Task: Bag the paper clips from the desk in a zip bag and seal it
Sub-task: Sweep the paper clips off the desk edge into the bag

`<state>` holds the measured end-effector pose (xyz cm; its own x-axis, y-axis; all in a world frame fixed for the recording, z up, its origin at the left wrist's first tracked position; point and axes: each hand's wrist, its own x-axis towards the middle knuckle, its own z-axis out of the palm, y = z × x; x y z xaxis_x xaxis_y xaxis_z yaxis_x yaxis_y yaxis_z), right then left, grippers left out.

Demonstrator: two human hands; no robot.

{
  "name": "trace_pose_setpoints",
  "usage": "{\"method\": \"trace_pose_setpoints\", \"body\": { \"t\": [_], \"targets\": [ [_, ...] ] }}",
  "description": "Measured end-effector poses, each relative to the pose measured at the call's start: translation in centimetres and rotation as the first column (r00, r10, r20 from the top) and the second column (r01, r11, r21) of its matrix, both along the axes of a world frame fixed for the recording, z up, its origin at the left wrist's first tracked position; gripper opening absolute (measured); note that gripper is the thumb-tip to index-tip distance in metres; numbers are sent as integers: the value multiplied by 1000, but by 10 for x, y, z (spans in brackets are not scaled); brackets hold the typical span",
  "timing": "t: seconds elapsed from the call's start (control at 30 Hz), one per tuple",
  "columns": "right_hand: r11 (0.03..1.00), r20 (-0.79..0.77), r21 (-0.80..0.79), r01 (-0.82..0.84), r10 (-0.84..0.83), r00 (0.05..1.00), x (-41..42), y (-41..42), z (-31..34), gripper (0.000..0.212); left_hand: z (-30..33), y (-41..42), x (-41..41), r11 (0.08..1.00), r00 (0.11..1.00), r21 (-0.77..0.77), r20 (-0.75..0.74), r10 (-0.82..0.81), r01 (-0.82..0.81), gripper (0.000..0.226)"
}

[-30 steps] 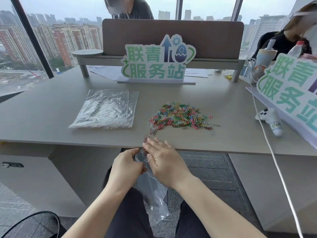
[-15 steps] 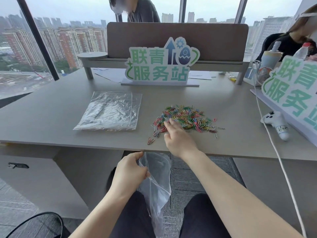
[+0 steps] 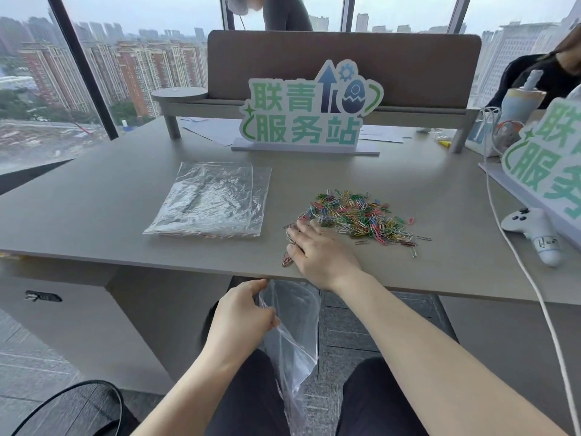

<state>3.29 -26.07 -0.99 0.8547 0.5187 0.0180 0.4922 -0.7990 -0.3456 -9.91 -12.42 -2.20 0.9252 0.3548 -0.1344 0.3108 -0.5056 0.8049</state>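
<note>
A heap of coloured paper clips lies on the grey desk. My right hand rests flat on the desk at the heap's near left edge, fingers spread over a few clips, with one stray clip just left of it. Below the desk edge my left hand pinches the rim of a clear zip bag, whose mouth gapes open under the edge while the rest hangs between my knees.
A stack of clear zip bags lies left of the heap. A green-lettered sign stands behind, another sign at right. A white game controller and a white cable lie at right. Two people sit beyond.
My right hand left the bag's mouth, reached up to the heap, and now lies flat dragging clips toward the desk edge. My left hand keeps the bag open below.
</note>
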Motion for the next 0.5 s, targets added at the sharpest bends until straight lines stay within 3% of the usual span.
{"method": "trace_pose_setpoints", "body": {
  "t": [0.13,0.27,0.5],
  "targets": [
    [996,-28,36,-79,80,996,-13,-2,-1,55,1,0,2,1000,1000,-5,0,3,-3,74],
    [987,-22,159,14,-11,1000,-17,-6,-3,55,1,0,0,999,1000,-43,7,11,-10,79],
    [999,12,33,-5,5,1000,-23,12,-4,56,3,2,-1,999,999,-38,10,30,-30,67]
  ]
}}
